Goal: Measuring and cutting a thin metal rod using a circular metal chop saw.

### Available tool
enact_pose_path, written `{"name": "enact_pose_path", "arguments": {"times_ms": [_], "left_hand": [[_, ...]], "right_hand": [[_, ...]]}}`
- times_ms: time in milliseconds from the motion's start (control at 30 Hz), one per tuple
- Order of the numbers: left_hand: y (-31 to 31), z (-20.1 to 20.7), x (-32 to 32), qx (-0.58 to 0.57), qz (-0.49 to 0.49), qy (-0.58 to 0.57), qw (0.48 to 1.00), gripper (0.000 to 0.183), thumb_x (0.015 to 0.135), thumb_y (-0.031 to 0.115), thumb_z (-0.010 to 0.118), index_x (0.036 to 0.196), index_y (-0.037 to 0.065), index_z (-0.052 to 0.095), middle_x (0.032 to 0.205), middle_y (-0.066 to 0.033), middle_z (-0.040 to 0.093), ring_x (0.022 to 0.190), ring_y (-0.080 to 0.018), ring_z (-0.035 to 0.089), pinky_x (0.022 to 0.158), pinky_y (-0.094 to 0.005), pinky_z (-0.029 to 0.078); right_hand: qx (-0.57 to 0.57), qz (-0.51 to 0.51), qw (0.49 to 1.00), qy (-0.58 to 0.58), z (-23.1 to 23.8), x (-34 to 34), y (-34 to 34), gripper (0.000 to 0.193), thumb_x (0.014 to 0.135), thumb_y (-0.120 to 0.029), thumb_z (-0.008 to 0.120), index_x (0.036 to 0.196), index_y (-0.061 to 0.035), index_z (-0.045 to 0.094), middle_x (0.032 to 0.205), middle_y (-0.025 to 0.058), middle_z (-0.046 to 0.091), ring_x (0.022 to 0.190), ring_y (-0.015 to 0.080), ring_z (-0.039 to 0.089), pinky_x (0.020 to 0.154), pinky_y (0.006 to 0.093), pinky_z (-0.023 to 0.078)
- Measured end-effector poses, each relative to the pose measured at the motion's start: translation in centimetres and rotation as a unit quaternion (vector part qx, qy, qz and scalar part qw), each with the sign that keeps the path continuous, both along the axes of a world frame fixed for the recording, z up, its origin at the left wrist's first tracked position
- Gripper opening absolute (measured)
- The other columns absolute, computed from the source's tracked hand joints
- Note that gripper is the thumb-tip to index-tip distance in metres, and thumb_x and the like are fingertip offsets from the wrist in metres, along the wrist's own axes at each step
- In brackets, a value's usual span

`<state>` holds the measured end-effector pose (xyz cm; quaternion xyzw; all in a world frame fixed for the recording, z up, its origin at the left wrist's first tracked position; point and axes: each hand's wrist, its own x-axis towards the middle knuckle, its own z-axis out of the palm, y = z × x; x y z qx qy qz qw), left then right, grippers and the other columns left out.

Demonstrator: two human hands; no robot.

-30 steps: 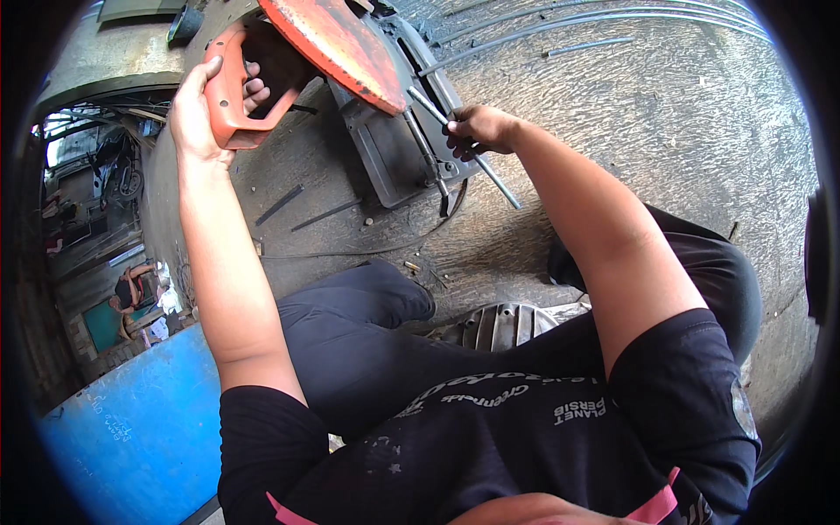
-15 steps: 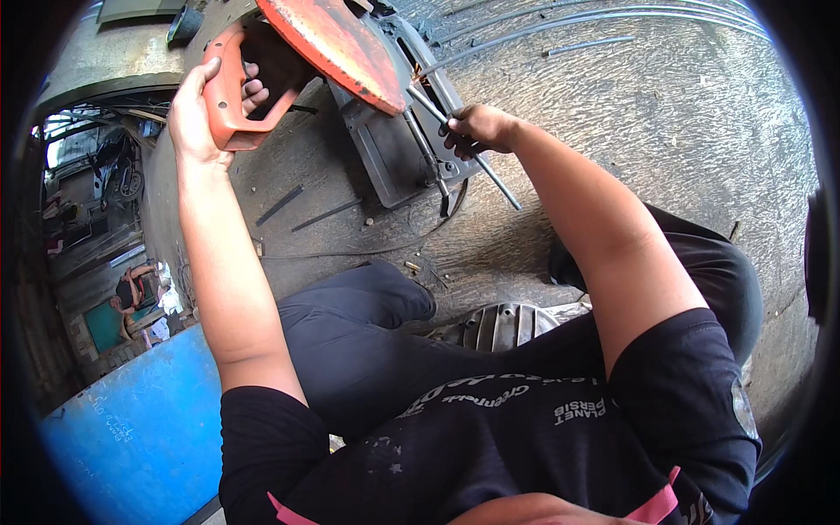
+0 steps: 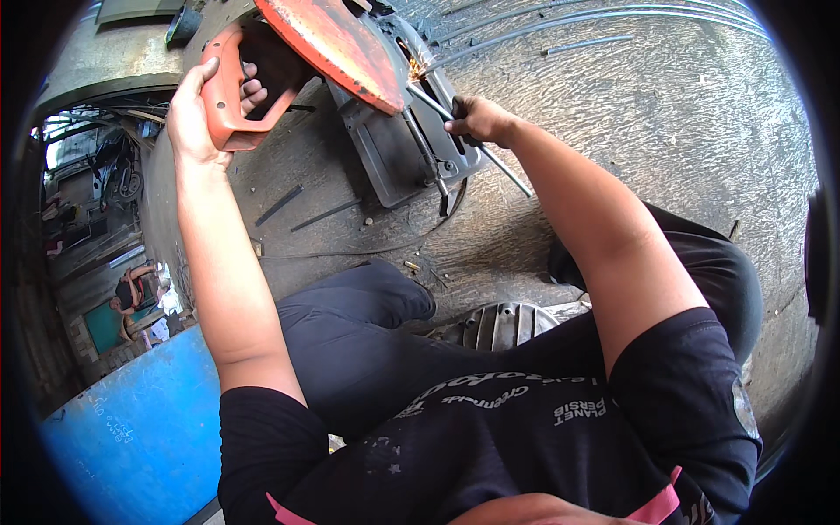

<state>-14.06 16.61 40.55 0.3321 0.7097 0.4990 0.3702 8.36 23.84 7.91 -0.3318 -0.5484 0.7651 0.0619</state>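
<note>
My left hand (image 3: 199,114) is wrapped round the orange D-shaped handle (image 3: 229,96) of a cut-off saw. The saw's worn orange blade guard (image 3: 337,52) slants over its grey metal base (image 3: 385,157). In my right hand (image 3: 481,121) is a thin grey metal rod (image 3: 512,171). Its far end reaches in beside the guard, where small orange sparks (image 3: 415,70) show. The guard hides the cutting edge. A threaded clamp shaft (image 3: 424,144) lies along the base, left of the rod.
Long thin rods (image 3: 595,16) and a short cut piece (image 3: 586,45) lie on the ground at far right. Dark strips (image 3: 280,204) and a cable (image 3: 350,254) are nearer. A ribbed metal part (image 3: 507,325) sits by my legs, a blue panel (image 3: 140,420) at left. Another person (image 3: 131,289) is in the background.
My right hand and the rod have shifted slightly to the right and away from me. The sparks have grown a little brighter. My left hand has barely moved.
</note>
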Motion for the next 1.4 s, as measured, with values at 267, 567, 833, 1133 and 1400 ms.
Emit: {"name": "enact_pose_path", "arguments": {"times_ms": [267,567,833,1133,1400], "left_hand": [[0.2,-0.1,-0.2,-0.001,-0.003,-0.004,1.0,0.047,0.089,0.026,0.047,0.121,-0.008,0.046,0.094,-0.0173,0.06,0.078,-0.0244,0.062,0.072,-0.0359,0.055],[0.0,0.0,-0.1,0.0,-0.004,-0.003,1.0,0.047,0.089,0.026,0.047,0.122,-0.008,0.045,0.094,-0.0172,0.06,0.078,-0.0243,0.062,0.071,-0.036,0.055],[0.0,0.0,-0.3,-0.004,-0.002,0.0,1.0,0.047,0.089,0.026,0.047,0.121,-0.008,0.046,0.094,-0.017,0.06,0.078,-0.024,0.062,0.072,-0.0357,0.055],[0.0,0.0,-0.1,-0.004,0.006,0.001,1.0,0.047,0.088,0.026,0.047,0.121,-0.008,0.046,0.093,-0.0173,0.06,0.077,-0.0242,0.062,0.071,-0.0356,0.055],[0.0,0.1,-0.2,-0.008,-0.01,-0.008,1.0,0.048,0.089,0.027,0.047,0.123,-0.008,0.044,0.098,-0.018,0.059,0.08,-0.0243,0.061,0.074,-0.0357,0.055]], "right_hand": [[0.096,-0.03,0.995,-0.028,-0.5,-0.1,0.4,0.031,0.074,-0.021,0.078,0.088,-0.0004,0.058,0.076,0.0089,0.061,0.07,0.0186,0.059,0.066,0.0338,0.048],[0.178,-0.048,0.98,-0.079,1.3,0.3,0.2,0.037,0.068,-0.02,0.08,0.091,0.0007,0.06,0.084,0.0134,0.065,0.082,0.0245,0.063,0.078,0.0352,0.048],[0.17,-0.077,0.979,-0.079,0.9,0.1,0.4,0.036,0.067,-0.019,0.08,0.088,0.0005,0.06,0.084,0.0136,0.065,0.081,0.0232,0.063,0.075,0.0356,0.049],[0.171,-0.073,0.98,-0.077,1.6,0.5,-0.1,0.032,0.073,-0.023,0.076,0.089,0.0004,0.061,0.083,0.0133,0.065,0.08,0.0233,0.062,0.076,0.0347,0.048],[0.114,-0.057,0.99,-0.062,0.0,0.1,0.0,0.026,0.08,-0.025,0.07,0.085,-0.0003,0.064,0.076,0.0096,0.064,0.066,0.0184,0.059,0.065,0.0332,0.048]]}}
